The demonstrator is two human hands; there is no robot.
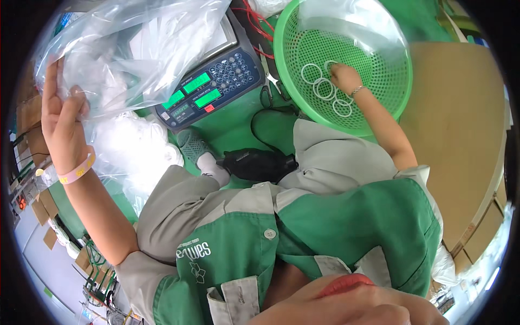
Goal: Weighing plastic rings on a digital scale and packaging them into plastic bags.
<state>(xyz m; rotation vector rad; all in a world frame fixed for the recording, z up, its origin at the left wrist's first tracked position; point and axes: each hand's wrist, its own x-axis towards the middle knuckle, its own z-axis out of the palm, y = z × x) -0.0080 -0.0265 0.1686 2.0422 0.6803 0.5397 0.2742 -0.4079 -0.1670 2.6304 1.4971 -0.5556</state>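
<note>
Toward 1 o'clock, at least five white rings are lying in one green basket, looking light, fairly stiff, maybe slippery; pinching a rim is probably working best. Right hand is resting half-curled at them; can't tell if gripping. Toward 10 o'clock, left hand is touching one clear bag, likely thin, slippery; grip unclear. One scale is sitting at 11, one scissors at 12.
</note>
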